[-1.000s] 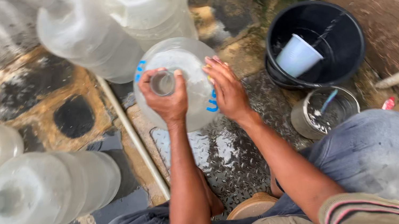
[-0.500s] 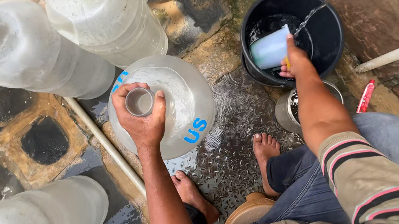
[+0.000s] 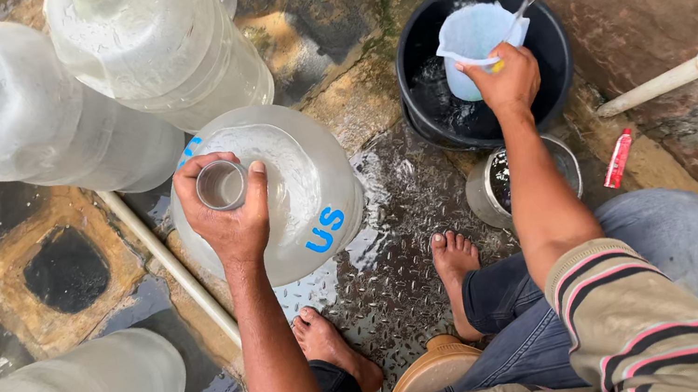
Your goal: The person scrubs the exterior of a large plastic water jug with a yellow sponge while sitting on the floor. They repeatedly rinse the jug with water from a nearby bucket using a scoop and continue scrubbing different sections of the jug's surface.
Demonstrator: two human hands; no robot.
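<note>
Water jug [image 3: 302, 194] upright on wet metal floor plate [image 3: 398, 263] between my feet and the black bucket [image 3: 551, 49]. My left hand [image 3: 224, 212] wraps its neck. My right hand [image 3: 505, 85] holds pale plastic pitcher [image 3: 474, 38] over bucket, grip closed on handle.
</note>
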